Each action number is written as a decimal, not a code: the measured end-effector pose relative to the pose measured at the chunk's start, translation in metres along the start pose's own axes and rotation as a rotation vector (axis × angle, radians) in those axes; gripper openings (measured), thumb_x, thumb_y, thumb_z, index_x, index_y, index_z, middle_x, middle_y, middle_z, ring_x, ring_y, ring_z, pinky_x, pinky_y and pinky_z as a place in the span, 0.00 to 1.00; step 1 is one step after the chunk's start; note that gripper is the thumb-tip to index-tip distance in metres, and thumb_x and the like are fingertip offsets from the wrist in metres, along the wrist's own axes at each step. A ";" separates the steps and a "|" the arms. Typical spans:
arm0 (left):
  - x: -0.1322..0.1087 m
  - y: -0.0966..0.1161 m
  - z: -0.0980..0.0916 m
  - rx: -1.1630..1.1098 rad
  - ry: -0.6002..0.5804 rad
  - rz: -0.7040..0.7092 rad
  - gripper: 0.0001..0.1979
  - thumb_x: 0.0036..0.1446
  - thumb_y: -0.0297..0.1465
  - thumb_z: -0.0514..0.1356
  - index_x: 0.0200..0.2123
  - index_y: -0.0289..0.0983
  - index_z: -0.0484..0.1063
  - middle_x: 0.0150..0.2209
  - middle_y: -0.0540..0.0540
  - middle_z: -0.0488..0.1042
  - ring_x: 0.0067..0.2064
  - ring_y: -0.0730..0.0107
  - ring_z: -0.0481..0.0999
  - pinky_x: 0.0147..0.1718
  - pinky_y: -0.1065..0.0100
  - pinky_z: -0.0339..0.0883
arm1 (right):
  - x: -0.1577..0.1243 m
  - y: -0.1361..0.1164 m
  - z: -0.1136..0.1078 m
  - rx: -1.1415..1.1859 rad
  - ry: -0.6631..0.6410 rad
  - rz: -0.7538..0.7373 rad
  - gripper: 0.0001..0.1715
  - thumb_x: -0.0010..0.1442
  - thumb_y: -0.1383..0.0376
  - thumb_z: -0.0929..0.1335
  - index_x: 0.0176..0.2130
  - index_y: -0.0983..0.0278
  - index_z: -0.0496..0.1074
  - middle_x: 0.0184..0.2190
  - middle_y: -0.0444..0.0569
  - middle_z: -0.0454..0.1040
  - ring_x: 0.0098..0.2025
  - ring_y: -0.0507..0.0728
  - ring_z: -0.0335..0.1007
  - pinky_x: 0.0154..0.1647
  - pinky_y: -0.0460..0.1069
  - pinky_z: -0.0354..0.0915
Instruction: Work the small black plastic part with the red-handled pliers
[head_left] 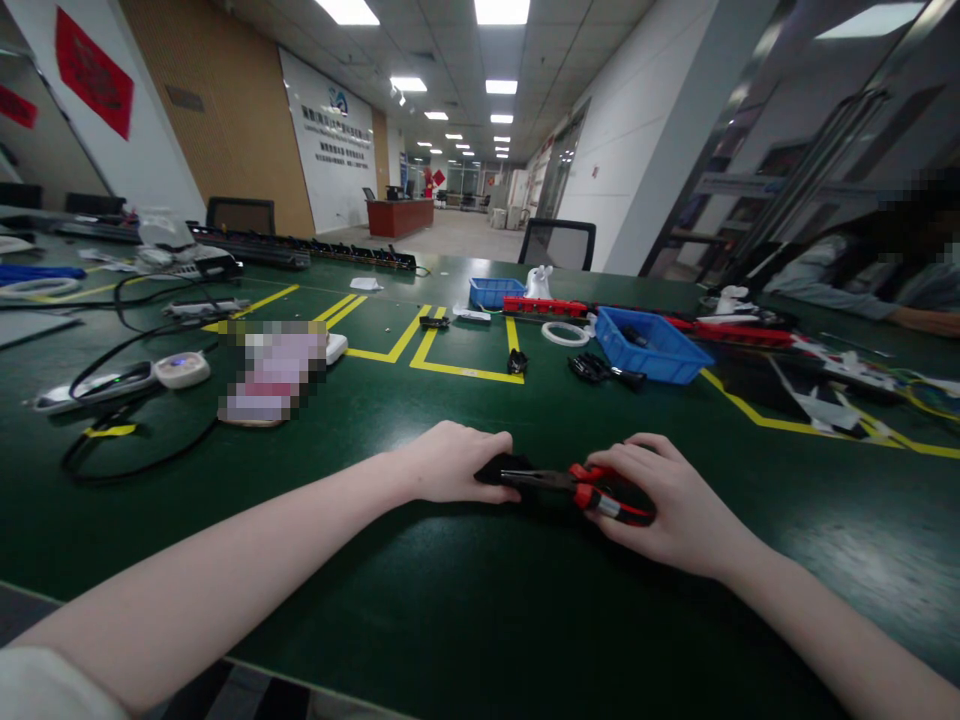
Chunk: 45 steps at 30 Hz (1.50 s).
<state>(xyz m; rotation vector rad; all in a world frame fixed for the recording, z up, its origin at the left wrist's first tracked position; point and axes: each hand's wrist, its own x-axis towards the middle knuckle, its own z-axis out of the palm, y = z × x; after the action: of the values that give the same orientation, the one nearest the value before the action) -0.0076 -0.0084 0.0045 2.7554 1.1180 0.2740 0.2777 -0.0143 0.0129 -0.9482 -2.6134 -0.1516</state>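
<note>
On the green worktop [375, 560], near its front edge, the left hand [450, 465] is closing over a black part [501, 467]; pliers [581, 490] are lying left-to-right, jaws touching that part, and the right hand [660, 505] is gripping their red handles.

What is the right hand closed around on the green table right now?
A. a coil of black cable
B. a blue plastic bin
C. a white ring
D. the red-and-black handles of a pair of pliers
D: the right hand wraps the red-and-black handles of the pliers, whose dark nose points toward a small black part under the left hand; the blue bin sits farther back, untouched.
</note>
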 end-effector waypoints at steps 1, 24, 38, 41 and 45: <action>0.000 0.000 0.000 -0.002 0.001 0.002 0.18 0.60 0.48 0.57 0.40 0.40 0.64 0.33 0.49 0.76 0.31 0.64 0.77 0.24 0.70 0.57 | 0.000 0.000 0.000 0.001 -0.001 0.003 0.19 0.52 0.58 0.69 0.44 0.59 0.69 0.38 0.49 0.78 0.39 0.61 0.74 0.47 0.61 0.64; 0.000 0.000 -0.001 0.035 -0.005 0.013 0.18 0.60 0.48 0.58 0.40 0.39 0.64 0.33 0.49 0.76 0.32 0.63 0.78 0.23 0.70 0.56 | -0.006 -0.004 0.004 -0.049 0.056 -0.022 0.21 0.54 0.58 0.69 0.47 0.63 0.68 0.39 0.51 0.76 0.36 0.57 0.74 0.35 0.51 0.70; 0.000 0.003 -0.004 0.033 -0.021 -0.011 0.18 0.61 0.48 0.57 0.40 0.39 0.65 0.33 0.48 0.76 0.31 0.63 0.78 0.24 0.71 0.58 | -0.005 -0.001 -0.002 -0.006 0.028 -0.005 0.23 0.49 0.65 0.70 0.47 0.62 0.67 0.48 0.52 0.73 0.41 0.57 0.75 0.39 0.50 0.72; 0.001 0.003 -0.003 0.040 -0.016 -0.002 0.19 0.61 0.49 0.57 0.40 0.39 0.65 0.32 0.49 0.76 0.31 0.63 0.78 0.23 0.71 0.58 | -0.005 0.002 -0.002 -0.045 0.051 -0.037 0.25 0.49 0.64 0.70 0.48 0.63 0.66 0.50 0.54 0.72 0.41 0.57 0.75 0.39 0.51 0.72; 0.001 0.002 -0.001 0.036 -0.016 0.029 0.18 0.62 0.49 0.56 0.41 0.39 0.64 0.33 0.49 0.76 0.31 0.64 0.77 0.23 0.71 0.58 | -0.006 0.006 0.000 -0.098 0.117 -0.104 0.27 0.50 0.64 0.70 0.50 0.64 0.66 0.50 0.56 0.73 0.46 0.61 0.75 0.43 0.53 0.72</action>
<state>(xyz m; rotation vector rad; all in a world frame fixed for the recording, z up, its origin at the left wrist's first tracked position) -0.0062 -0.0092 0.0062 2.8027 1.0901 0.2375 0.2857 -0.0136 0.0109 -0.8089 -2.5668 -0.3535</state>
